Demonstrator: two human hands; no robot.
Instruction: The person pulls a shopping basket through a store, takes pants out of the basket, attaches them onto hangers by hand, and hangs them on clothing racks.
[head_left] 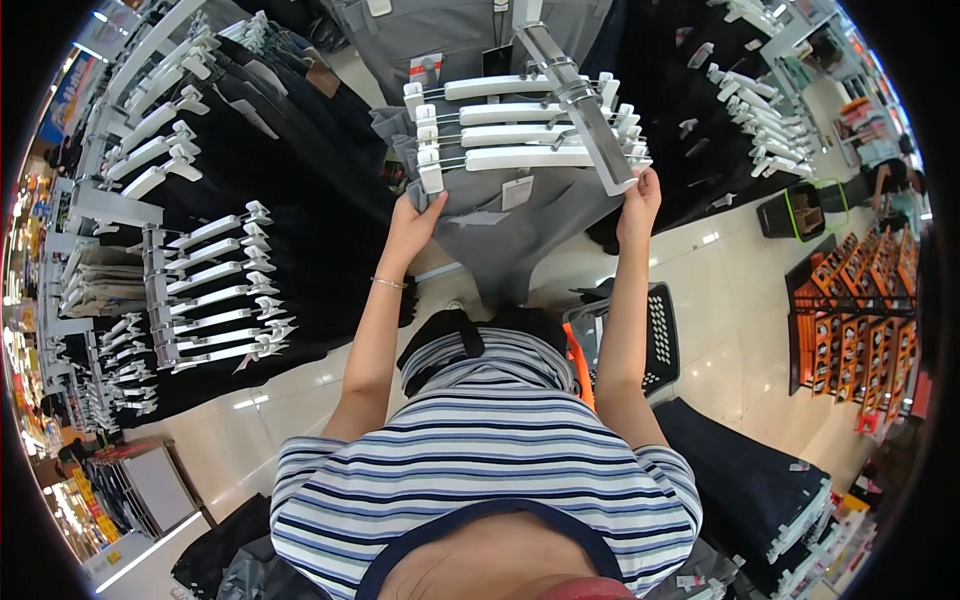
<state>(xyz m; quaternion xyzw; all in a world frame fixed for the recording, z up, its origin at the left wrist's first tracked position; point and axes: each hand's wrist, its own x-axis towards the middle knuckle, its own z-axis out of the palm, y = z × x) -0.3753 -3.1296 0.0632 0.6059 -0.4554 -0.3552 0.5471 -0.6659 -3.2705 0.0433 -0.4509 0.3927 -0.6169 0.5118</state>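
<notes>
Grey trousers hang in front of me from a white clip hanger, the nearest of several on a sloping metal display arm. My left hand is closed on the trousers' waist edge, just below the hanger's left clip. At the opposite end, my right hand pinches the waist edge by the right clip, close to the tip of the arm. A white tag shows at the waistband. More grey trousers hang behind, partly hidden.
Racks of dark trousers on white hangers stand to the left, with more dark trousers at the right. A black shopping basket is beside my right forearm. An orange-and-black display stand is farther right on the shiny floor.
</notes>
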